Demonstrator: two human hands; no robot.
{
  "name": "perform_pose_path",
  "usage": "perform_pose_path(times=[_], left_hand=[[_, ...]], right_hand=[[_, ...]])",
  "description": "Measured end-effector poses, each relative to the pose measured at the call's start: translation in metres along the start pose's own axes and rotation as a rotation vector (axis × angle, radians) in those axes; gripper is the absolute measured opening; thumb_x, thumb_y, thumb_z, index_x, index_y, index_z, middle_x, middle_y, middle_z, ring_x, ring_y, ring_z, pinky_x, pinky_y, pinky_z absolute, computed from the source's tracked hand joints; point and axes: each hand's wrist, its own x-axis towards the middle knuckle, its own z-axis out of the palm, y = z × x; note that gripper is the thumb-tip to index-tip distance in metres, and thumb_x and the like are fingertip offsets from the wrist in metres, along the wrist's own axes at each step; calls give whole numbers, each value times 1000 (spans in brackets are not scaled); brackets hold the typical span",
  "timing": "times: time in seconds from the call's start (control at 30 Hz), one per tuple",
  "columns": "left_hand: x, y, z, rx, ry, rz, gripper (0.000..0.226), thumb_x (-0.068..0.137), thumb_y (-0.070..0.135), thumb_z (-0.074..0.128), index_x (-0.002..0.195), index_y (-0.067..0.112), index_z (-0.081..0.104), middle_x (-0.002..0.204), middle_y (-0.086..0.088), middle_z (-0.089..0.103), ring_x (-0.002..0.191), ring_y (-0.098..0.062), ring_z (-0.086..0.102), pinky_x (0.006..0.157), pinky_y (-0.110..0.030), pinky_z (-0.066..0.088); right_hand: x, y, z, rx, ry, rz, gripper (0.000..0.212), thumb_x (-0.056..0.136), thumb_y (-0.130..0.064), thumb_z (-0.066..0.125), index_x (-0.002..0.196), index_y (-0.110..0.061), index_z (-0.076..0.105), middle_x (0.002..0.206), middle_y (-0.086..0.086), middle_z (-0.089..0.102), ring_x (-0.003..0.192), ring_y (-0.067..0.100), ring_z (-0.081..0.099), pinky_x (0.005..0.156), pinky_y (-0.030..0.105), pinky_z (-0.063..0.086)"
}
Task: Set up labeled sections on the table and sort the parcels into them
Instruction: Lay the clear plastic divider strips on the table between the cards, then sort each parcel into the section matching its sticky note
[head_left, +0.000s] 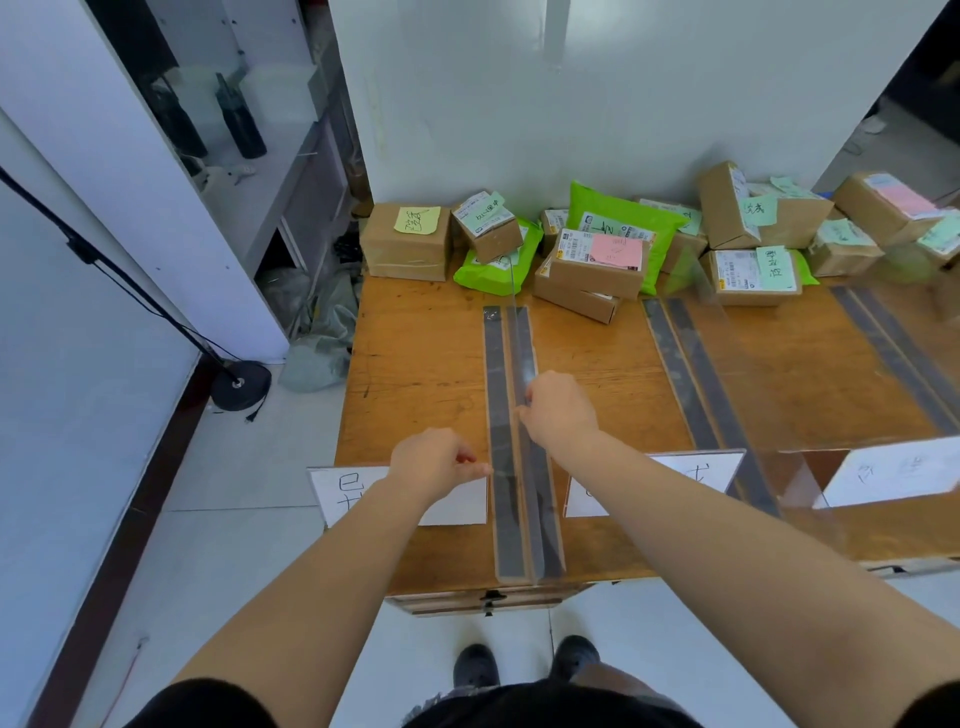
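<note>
Both hands work at the left divider (519, 441) on a wooden table (415, 364), the right hand (558, 410) apparently pinching it, the left hand (434, 460) loosely curled beside it; three labels (452, 501) are placed, while parcels (597, 249) wait unsorted at the back.

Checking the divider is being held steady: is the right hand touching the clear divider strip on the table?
Touching. The head view shows the right hand with its fingers curled against the upright clear divider strip, no gap visible.

handwritten notes on parcels (597, 260), none legible
</note>
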Motion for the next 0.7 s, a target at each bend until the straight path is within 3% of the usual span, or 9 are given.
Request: perform_pose_path(times=[0.1,0.2,0.27,0.37,0.5,0.7], left_hand=[[3,1,0,16,-19,40,31,84,56,52,84,28,66,82,3,63,77,-16,59,67,-32,52],[5,-4,1,5,-68,100,34,86,53,52,83,23,67,73,2,58,67,-17,52,55,-29,40],[7,-6,0,-30,-71,120,39,85,55,52,100,25,71,88,2,68,79,-16,61,63,-30,47],[12,2,-14,-100,63,112,46,86,58,47,117,27,63,117,6,65,106,-14,59,81,-30,48],[31,36,-54,-59,357,209,37,92,36,47,127,25,54,123,4,62,112,-15,56,86,-33,49],[73,106,-104,100,420,244,42,90,33,49,129,19,49,127,-3,55,119,-24,50,89,-39,49]], right_hand=[[1,0,-2,-10,11,-5,13,90,-19,59,91,-8,64,80,6,62,76,22,63,66,30,54],[1,0,-2,-1,-5,-8,15,90,-20,58,94,-7,65,83,7,64,78,22,63,66,30,53],[1,1,-2,13,-26,-19,21,91,-24,57,97,-7,66,85,7,64,79,22,63,69,32,55],[2,5,-10,34,-8,-34,31,93,-33,52,107,-8,63,97,8,65,88,24,63,76,36,55],[12,23,-40,-85,88,-111,32,93,-33,47,117,-13,57,113,7,62,101,26,59,80,37,50],[49,63,-97,-300,188,-224,40,90,-34,52,126,-17,51,123,6,52,116,27,48,85,39,44]])
